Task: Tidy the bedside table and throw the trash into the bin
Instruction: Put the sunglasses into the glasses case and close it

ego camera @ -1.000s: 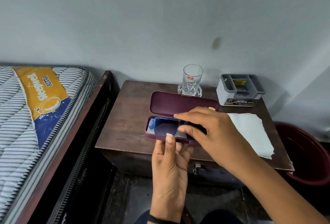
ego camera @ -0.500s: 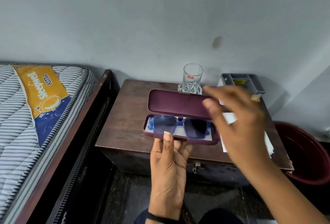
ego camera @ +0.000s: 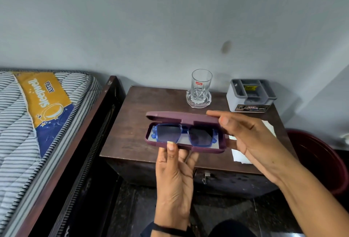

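A maroon glasses case (ego camera: 188,147) is held above the front of the brown bedside table (ego camera: 132,123). Blue sunglasses (ego camera: 183,134) lie folded inside it. My left hand (ego camera: 174,176) supports the case from below, thumb on its front rim. My right hand (ego camera: 251,140) grips the right end, with fingers on the half-lowered lid (ego camera: 179,117). A white tissue (ego camera: 239,156) lies on the table, mostly hidden behind my right hand. A dark red bin (ego camera: 324,157) stands on the floor to the table's right.
An empty drinking glass (ego camera: 201,85) stands on a clear coaster (ego camera: 198,101) at the table's back. A grey organiser box (ego camera: 250,95) sits at the back right. A bed with a striped mattress (ego camera: 28,133) and wooden frame borders the left.
My right hand left the sunglasses in the case, swung up to the lid and has tipped it partway down over them. My left hand has kept holding the case.
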`<state>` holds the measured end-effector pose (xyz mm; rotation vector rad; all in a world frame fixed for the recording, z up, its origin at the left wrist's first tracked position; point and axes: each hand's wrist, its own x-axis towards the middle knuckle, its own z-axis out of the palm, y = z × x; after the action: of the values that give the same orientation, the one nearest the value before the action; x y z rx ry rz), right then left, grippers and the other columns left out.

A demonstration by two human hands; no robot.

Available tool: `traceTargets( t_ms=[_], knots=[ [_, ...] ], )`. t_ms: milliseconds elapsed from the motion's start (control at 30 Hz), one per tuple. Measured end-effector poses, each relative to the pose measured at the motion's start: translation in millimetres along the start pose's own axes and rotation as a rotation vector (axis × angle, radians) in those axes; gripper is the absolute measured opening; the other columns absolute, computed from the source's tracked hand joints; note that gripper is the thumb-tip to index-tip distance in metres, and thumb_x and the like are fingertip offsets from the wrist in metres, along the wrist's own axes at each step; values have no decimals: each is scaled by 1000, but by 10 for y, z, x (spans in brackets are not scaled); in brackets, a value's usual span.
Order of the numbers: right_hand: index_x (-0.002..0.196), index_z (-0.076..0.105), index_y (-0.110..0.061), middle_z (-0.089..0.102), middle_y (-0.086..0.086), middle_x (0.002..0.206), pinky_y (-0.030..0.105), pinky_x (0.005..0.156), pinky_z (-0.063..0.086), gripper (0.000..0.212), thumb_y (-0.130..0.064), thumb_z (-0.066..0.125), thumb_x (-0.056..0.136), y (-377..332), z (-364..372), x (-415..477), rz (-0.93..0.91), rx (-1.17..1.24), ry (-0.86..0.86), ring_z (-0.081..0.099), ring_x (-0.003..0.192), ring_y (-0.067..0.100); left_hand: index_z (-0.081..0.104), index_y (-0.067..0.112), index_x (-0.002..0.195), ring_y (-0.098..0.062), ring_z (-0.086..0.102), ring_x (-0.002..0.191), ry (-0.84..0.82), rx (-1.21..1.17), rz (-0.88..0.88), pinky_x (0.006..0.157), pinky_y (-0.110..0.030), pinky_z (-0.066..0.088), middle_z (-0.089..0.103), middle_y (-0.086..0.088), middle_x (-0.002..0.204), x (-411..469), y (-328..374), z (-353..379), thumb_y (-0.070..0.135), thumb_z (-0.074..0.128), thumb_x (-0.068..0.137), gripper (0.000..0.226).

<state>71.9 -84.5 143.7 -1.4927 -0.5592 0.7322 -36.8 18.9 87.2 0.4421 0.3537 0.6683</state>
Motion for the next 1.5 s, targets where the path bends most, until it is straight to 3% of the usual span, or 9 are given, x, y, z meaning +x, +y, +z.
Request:
traceTargets(
  t_ms=[167, 400, 500, 567, 633, 900, 1133, 1300, 1500],
  knots=[
    [105, 72, -25, 66, -14, 118, 14, 96, 43, 32, -22, 67, 73, 98, 60, -87, -149, -147, -30, 57, 115, -1, 61, 17, 108, -7, 69, 68, 32, -6, 33, 61, -24, 57, 73, 1, 85, 23, -26, -9, 42, 85, 50, 67],
    [105, 71, -25, 63, -14, 117, 13, 90, 46, 36, -17, 71, 70, 208, 62, -102, -236, -165, -4, 58, 114, 1, 60, 15, 113, -12, 69, 79, -11, 82, 47, 71, -30, 57, 71, -2, 96, -4, -31, 7, 51, 74, 62, 64],
    [105, 71, -31, 62, -16, 118, 22, 93, 50, 35, -35, 78, 70, 305, 91, -83, -240, -220, 12, 57, 116, 5, 55, 14, 120, -10, 62, 69, 25, 182, 59, 70, -36, 57, 65, -2, 84, -29, -45, 15, 58, 74, 61, 76],
    [107, 70, -34, 60, -15, 121, 32, 96, 51, 44, -51, 75, 67, 380, 114, -83, -237, -257, 17, 57, 117, 9, 55, 14, 118, -7, 60, 60, 57, 193, 49, 67, -36, 59, 60, -1, 72, -31, -62, -3, 47, 72, 66, 63],
    [108, 70, -33, 60, -14, 122, 37, 97, 51, 45, -50, 75, 67, 418, 126, -79, -235, -269, 28, 58, 116, 11, 55, 13, 116, -5, 55, 52, 82, 171, 21, 68, -36, 59, 56, -1, 66, -25, -62, -19, 34, 66, 71, 51],
    [109, 70, -35, 58, -17, 124, 38, 96, 51, 47, -56, 71, 67, 431, 124, -56, -244, -252, 3, 55, 119, 10, 55, 11, 113, -9, 61, 58, 39, 190, 10, 65, -33, 59, 58, -6, 73, -4, -14, -30, 23, 55, 81, 34],
    [118, 64, -32, 60, -16, 120, 27, 99, 46, 53, -24, 81, 68, 579, 251, 156, -302, -405, 31, 54, 118, 5, 55, 8, 116, -18, 64, 79, 83, 276, -35, 70, -34, 60, 64, -9, 90, 164, 146, -175, 24, 58, 79, 40],
    [129, 57, -20, 57, -4, 121, 9, 98, 33, 63, -20, 81, 71, 759, 513, 646, -263, -729, -73, 52, 110, 3, 59, 10, 102, -9, 67, 70, 249, 421, -55, 66, -24, 59, 67, -6, 89, 558, 311, -528, 15, 57, 89, 14],
    [130, 55, -16, 56, 4, 126, 32, 103, 40, 63, -22, 78, 72, 1001, 808, 1418, -220, -895, -155, 54, 115, 21, 54, 1, 106, -19, 65, 74, 417, 518, -59, 64, -23, 58, 59, -10, 92, 1196, 544, -946, 17, 55, 93, 21]
  ],
)
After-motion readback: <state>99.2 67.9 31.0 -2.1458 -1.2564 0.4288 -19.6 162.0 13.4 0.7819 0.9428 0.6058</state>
